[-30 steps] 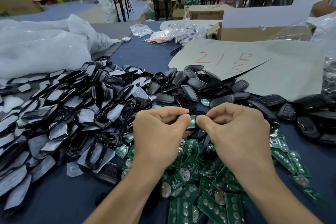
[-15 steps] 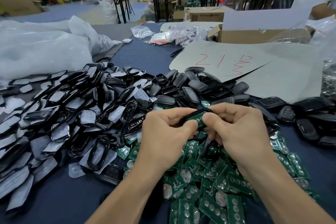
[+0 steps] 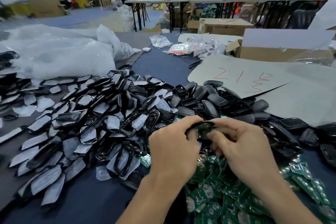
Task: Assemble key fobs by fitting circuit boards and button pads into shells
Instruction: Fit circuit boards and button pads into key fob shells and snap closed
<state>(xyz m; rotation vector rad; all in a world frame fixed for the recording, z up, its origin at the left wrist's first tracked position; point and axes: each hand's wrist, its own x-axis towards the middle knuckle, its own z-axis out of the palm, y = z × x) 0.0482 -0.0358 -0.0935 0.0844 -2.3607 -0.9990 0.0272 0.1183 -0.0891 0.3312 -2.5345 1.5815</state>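
Remote check, head view. Both hands are raised just above the table (image 3: 87, 203), meeting at centre frame. The left hand (image 3: 173, 149) has its fingers (image 3: 190, 121) curled tight and pinches the left end of a black shell (image 3: 194, 127); the right hand (image 3: 249, 151) is likewise curled, thumb and fingertips gripping the shell's right end. I note a green board (image 3: 206, 128) inside the shell, but motion blur there prevents me from confirming whether it is fully seated. The shell is held clear of the stock, above the near edge of the loose boards (image 3: 254, 198), which lie heaped under and to the right of the wrists. More black shells (image 3: 216, 100) are piled just beyond the hands. To the left spreads a wide heap of black frames with pale pads (image 3: 87, 125). A grey card (image 3: 272, 85) bearing red marks lies behind the shells, with clear bags (image 3: 54, 54) at far left.
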